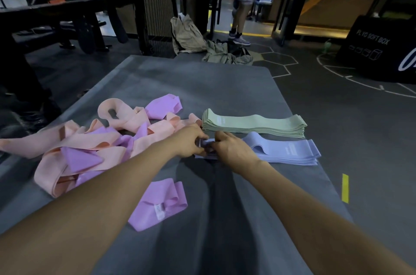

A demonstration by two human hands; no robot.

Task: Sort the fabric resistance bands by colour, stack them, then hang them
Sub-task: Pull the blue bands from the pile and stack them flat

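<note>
- The blue stack lay flat on the grey mat, stretching right from the two hands, its left end under them.
- The left hand had its fingers curled onto that left end, gripping the blue fabric.
- The right hand met it from the other side, fingers bent down on the same end of the blue stack; the exact pinch was hidden by its knuckles.
- The green stack sat neatly just beyond the blue stack, apart from both hands.
- A loose heap of peach bands and lilac bands lay left of the left hand, untouched.
- One lilac band lay alone, nearer the person, between the forearms.
- A person stood far behind the mat.
</note>
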